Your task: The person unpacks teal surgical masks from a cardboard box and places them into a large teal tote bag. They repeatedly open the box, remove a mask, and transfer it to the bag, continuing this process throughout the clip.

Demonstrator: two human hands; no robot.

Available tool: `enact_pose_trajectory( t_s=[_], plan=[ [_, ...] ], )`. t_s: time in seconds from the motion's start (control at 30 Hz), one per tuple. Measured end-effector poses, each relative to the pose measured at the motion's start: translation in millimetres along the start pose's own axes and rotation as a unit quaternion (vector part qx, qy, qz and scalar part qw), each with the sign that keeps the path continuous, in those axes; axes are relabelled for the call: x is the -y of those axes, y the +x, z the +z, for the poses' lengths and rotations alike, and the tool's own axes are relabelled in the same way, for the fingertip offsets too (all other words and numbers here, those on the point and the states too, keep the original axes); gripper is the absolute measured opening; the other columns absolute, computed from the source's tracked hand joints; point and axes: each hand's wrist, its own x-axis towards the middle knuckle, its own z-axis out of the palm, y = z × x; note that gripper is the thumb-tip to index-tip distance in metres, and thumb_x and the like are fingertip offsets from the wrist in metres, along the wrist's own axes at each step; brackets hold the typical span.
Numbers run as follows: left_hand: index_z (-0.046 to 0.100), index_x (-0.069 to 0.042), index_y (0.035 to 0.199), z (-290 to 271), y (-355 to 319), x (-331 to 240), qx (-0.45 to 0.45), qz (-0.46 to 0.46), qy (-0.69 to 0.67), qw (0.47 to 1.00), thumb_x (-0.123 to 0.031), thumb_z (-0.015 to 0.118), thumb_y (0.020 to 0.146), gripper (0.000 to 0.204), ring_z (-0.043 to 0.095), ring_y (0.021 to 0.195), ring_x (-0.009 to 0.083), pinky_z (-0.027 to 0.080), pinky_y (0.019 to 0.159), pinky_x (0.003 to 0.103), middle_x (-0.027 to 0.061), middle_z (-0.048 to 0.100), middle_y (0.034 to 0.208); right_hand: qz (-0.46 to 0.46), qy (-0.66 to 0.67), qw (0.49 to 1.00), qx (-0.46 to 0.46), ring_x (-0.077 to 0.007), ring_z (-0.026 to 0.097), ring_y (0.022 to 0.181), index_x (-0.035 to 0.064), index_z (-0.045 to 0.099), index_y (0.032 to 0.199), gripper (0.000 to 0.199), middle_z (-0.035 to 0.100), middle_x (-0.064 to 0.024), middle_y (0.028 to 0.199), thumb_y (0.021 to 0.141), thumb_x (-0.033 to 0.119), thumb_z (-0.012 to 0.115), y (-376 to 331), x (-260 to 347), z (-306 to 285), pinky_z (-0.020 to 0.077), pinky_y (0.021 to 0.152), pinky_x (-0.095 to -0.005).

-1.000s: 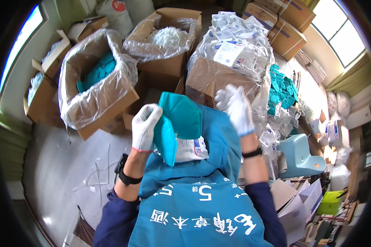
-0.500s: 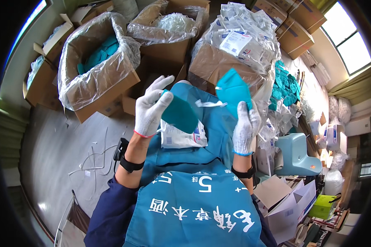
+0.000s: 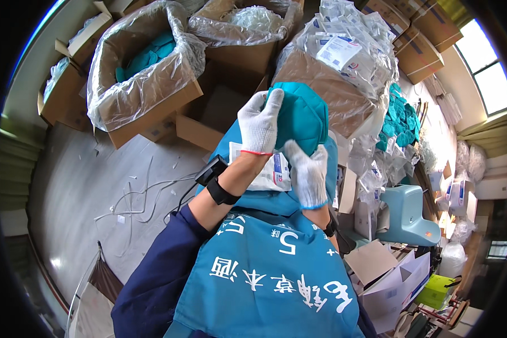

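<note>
Teal folded face masks (image 3: 302, 117) are held up together in front of my lap, one apparently lying over the other; the overlap hides how many there are. My left hand (image 3: 260, 123), in a white knit glove, grips their left side with the thumb across the front. At the lower edge, my right hand (image 3: 310, 173), gloved the same way, pinches the masks between thumb and fingers. Beneath the hands a white printed packet (image 3: 271, 173) rests on my teal apron (image 3: 276, 270), partly covered by my left wrist.
A plastic-lined carton (image 3: 152, 104) with teal masks stands at the far left. Beside it is a carton of clear plastic (image 3: 256, 19). Ahead right, white packets (image 3: 343, 50) heap over another carton. More teal masks (image 3: 399, 121) and a light-blue plastic stool (image 3: 405, 217) are at the right.
The two masks, held apart one in each hand, have come together. My left hand moved right and up, and my right hand moved left and lower. The view has shifted slightly.
</note>
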Motion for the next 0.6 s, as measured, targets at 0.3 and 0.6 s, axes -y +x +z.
enact_pose_trajectory(
  t_s=[0.3, 0.6],
  plan=[
    [0.065, 0.002, 0.108, -5.7, -10.7, 3.9, 0.078, -0.067, -0.032, 0.994, -0.016, 0.069, 0.095, 0.022, 0.063, 0.082, 0.0077, 0.052, 0.075, 0.023, 0.0024, 0.069, 0.094, 0.128, 0.164, 0.978, 0.004, -0.0134, 0.066, 0.082, -0.0003, 0.064, 0.112, 0.023, 0.069, -0.0067, 0.099, 0.093, 0.013, 0.068, 1.8, 14.2, -3.5, 0.054, 0.075, -0.0265],
    [0.066, -0.002, 0.099, -6.5, -9.1, 21.8, 0.007, 0.011, 0.049, 0.999, -0.023, 0.067, 0.097, 0.021, 0.056, 0.075, 0.0044, 0.047, 0.069, 0.022, -0.0015, 0.066, 0.086, 0.24, 0.029, 0.969, 0.055, -0.008, 0.058, 0.068, 0.0002, 0.064, 0.114, 0.023, 0.065, -0.0035, 0.09, 0.094, 0.011, 0.064, 7.4, 2.7, -25.5, 0.0465, 0.059, -0.0215]
  ],
)
